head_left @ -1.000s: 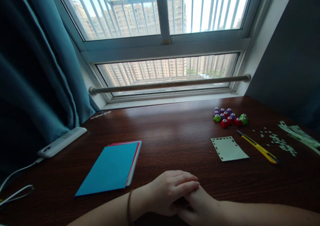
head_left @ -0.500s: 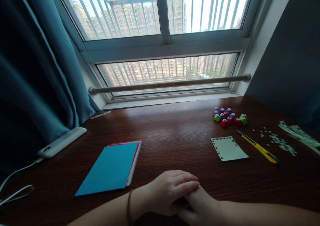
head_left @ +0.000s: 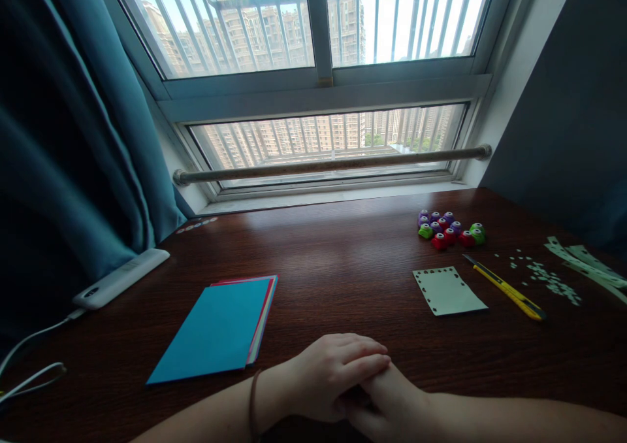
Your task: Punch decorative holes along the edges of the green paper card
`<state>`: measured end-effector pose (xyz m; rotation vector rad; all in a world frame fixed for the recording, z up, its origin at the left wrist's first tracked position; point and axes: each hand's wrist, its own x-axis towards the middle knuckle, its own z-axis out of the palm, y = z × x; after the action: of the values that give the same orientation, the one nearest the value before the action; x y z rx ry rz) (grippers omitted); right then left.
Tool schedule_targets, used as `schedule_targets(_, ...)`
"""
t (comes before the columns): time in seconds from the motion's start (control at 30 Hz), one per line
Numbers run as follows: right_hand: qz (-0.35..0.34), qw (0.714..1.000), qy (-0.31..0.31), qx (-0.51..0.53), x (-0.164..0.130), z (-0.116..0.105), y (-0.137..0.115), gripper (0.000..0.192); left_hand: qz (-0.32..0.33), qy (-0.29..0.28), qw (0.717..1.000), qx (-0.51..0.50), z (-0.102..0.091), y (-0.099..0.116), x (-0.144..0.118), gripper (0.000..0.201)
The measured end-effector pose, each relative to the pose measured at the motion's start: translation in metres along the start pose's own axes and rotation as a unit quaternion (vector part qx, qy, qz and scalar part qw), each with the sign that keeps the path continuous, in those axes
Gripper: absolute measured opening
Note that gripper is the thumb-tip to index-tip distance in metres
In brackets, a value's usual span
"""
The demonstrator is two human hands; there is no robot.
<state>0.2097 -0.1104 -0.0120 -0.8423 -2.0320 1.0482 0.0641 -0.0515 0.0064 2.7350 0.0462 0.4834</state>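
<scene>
Hands idle: my left hand [head_left: 333, 374] lies over my right hand [head_left: 392, 400] at the desk [head_left: 343, 253] edge, both loose, gripping nothing. Punched card [head_left: 448, 291] sits ahead-right, w/ knife [head_left: 504, 287] beside it and punches [head_left: 448, 227] behind. Looks like a pause btwn steps; any reach means unstacking hands first.

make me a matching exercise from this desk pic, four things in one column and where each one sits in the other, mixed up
Things:
1. stack of coloured paper
2. utility knife
3. small paper punches
4. left hand

Places:
A. clustered on the far right part of the desk, nearest the window
B. resting on top of the right hand at the near edge
C. lying flat on the left half of the desk, blue sheet on top
D. just right of the pale card with punched edges

Pairs: 1-C, 2-D, 3-A, 4-B
</scene>
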Motion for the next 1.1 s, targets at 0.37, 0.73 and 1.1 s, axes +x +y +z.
schedule_targets(0.37, -0.003, 1.0, -0.002, 0.001, 0.0007, -0.0022, -0.0026, 0.039, -0.005, -0.001, 1.0, 0.0, 0.0013, 0.0002, -0.0004, 0.058)
schedule_targets(0.73, -0.001, 1.0, -0.011, 0.008, -0.0005, -0.0022, -0.0011, 0.039, 0.002, 0.004, 1.0, -0.002, 0.0017, -0.0008, -0.0004, 0.059)
schedule_targets(1.1, -0.003, 1.0, -0.002, 0.007, 0.0006, -0.0014, -0.001, 0.039, -0.002, 0.0, 1.0, -0.004, 0.0014, -0.0005, -0.0008, 0.057)
